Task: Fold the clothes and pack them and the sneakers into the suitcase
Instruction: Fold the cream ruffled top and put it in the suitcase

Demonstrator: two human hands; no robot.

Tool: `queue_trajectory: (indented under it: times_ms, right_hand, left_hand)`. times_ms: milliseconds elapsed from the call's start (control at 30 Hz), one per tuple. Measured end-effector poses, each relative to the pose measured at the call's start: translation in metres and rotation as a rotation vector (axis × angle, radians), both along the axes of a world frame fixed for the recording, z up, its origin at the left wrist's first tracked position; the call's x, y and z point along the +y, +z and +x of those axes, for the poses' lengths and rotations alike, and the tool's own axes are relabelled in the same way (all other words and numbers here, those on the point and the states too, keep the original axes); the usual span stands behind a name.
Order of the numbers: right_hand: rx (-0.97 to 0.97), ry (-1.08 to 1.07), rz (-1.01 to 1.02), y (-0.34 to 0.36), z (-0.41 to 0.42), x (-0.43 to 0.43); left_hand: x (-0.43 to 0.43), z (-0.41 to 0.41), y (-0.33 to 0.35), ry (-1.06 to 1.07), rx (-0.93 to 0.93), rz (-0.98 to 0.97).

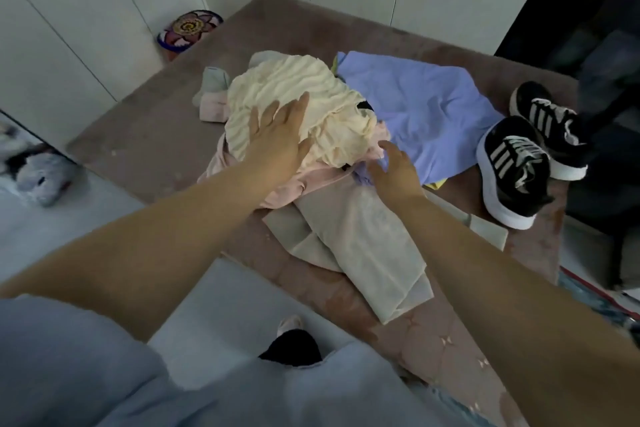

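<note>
The crinkled garment (294, 107) is showing cream, and the smooth garment (422, 104) toward the bed's far edge is showing lilac. A pink garment (311, 180) is peeking out beneath. The trousers (363, 239) are looking beige. Both sneakers (512, 166) are showing black with 3 white stripes and white soles. The bed (145, 128) is wearing dusty mauve with pale star marks.

Worn on the head, aimed forward and steeply down, close above the left hand (277, 139) and right hand (396, 172); wide-angle, with bowed edges. Mid-frame under the left fingers (294, 107), crumpled cream ribbed cloth (294, 80); beyond the right fingertips (391, 149), rumpled smooth lilac garment (426, 107).
</note>
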State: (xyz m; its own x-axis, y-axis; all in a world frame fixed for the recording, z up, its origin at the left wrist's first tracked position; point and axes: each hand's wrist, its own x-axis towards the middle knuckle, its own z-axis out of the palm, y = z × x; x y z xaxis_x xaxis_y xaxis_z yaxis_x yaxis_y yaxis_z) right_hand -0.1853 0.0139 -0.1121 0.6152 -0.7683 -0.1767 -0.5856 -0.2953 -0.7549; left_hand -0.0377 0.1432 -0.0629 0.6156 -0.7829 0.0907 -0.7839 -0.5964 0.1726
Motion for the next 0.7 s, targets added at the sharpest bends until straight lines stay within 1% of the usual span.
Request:
queue_trajectory:
  times_ms: [100, 233, 367, 400, 500, 633, 667, 700]
  right_hand:
    - [-0.039, -0.127, 0.049, 0.005, 0.037, -0.011]
    - [-0.040, -0.259, 0.098, 0.001, 0.075, -0.026]
    - [-0.143, -0.547, 0.313, 0.000, 0.088, -0.032]
    - [-0.161, -0.571, 0.339, 0.001, 0.086, -0.031]
    - [-0.208, -0.523, 0.301, 0.007, 0.072, -0.029]
    - [-0.254, -0.526, 0.221, 0.013, 0.027, -0.035]
    - [-0.272, -0.564, 0.218, 0.011, 0.014, -0.035]
    - [-0.287, -0.609, 0.214, 0.010, 0.001, -0.036]
  left_hand:
    - [-0.026, 0.033, 0.009, -0.089, 0.000, 0.018]
    - [-0.062, 0.074, 0.012, -0.195, -0.034, -0.002]
    - [-0.088, 0.102, 0.006, -0.237, -0.036, -0.025]
    - [-0.092, 0.107, 0.005, -0.222, -0.021, -0.038]
    - [-0.102, 0.122, 0.003, -0.159, 0.030, -0.023]
    - [-0.103, 0.129, -0.002, -0.121, 0.046, 0.258]
    - [-0.101, 0.128, -0.005, -0.136, 0.029, 0.271]
    - [-0.098, 0.126, -0.007, -0.163, 0.010, 0.231]
